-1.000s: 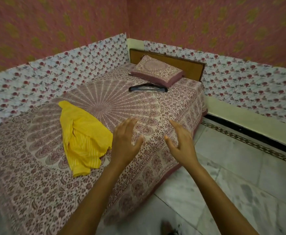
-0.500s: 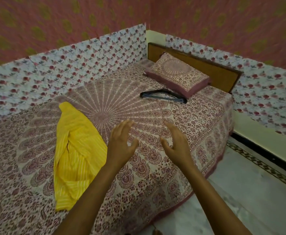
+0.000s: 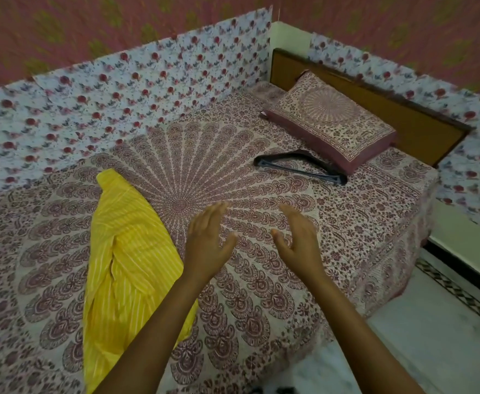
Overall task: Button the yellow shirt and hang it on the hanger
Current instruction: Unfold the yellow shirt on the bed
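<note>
The yellow striped shirt (image 3: 125,263) lies crumpled in a long heap on the left half of the bed. A dark hanger (image 3: 298,166) lies flat on the bedspread just in front of the pillow, far right of the shirt. My left hand (image 3: 207,240) hovers over the bed just right of the shirt, fingers straight and spread, holding nothing. My right hand (image 3: 298,240) is held beside it, palm facing the left hand, fingers relaxed and empty. My left forearm crosses over the shirt's lower right edge.
The bed (image 3: 261,294) carries a maroon mandala-print spread. A matching pillow (image 3: 329,120) leans by the wooden headboard (image 3: 403,120). Floral panels line the walls behind and to the right. Marble floor (image 3: 432,351) shows at the lower right, past the bed's edge.
The view has moved closer over the bed and to the left. Both hands have stayed raised and empty, now over the bed's middle, nearer the shirt.
</note>
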The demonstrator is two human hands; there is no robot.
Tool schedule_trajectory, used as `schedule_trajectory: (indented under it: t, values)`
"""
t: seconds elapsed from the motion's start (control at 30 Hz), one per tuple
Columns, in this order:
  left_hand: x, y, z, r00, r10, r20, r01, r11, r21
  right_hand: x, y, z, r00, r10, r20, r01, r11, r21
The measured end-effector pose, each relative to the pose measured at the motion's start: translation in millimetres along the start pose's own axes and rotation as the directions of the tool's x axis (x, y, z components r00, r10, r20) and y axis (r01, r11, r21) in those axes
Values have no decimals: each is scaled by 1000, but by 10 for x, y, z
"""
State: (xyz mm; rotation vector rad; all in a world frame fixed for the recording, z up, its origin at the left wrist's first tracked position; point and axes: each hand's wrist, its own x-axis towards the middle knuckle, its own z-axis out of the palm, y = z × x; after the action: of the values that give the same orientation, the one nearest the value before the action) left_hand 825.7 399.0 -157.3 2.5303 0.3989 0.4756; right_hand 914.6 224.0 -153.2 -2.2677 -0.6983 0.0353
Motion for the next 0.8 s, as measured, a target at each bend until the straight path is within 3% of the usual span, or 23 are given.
schedule_trajectory:
  t: [0.17,0.37,0.57,0.8]
  values:
    - [361,-441,99,999,-49,0,49,999,14,484,13,387,997,15,82,-15,1000,11]
    - [515,-1033,28,971,-226,-80,233,968,91,1014,-84,1043,957,-78,278,55,995,88]
    - [370,-1772,-236,891,-416,-181,442,886,139,1438,-425,1894,867,-224,445,149,969,199]
    - [329,-2811,-563,784,-562,-265,604,788,119,1742,-906,2877,752,-385,535,271,921,282]
